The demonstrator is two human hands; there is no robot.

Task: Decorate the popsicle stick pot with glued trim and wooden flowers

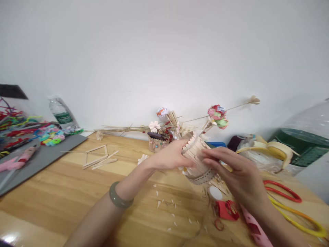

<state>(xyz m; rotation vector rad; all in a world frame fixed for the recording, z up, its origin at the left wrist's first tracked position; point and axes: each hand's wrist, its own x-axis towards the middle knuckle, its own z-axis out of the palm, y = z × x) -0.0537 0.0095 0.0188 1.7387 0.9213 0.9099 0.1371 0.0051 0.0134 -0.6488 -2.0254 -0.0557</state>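
Note:
A small holder made of wooden craft sticks (194, 151), with a lace band round its base, is tilted above the wooden table (64, 192). My left hand (171, 156), with a green bangle at the wrist, grips its left side. My right hand (235, 173) lies over its right side, fingers curled on the sticks. Paper flowers on thin stems (217, 116) rise just behind the holder.
Loose craft sticks (99, 159) lie to the left; wood chips are scattered near me. A grey mat (46, 157) holds pipe cleaners, a pink tool and a water bottle (61, 113). On the right are red and yellow scissors (288, 199), a banana, red tape and a large bottle.

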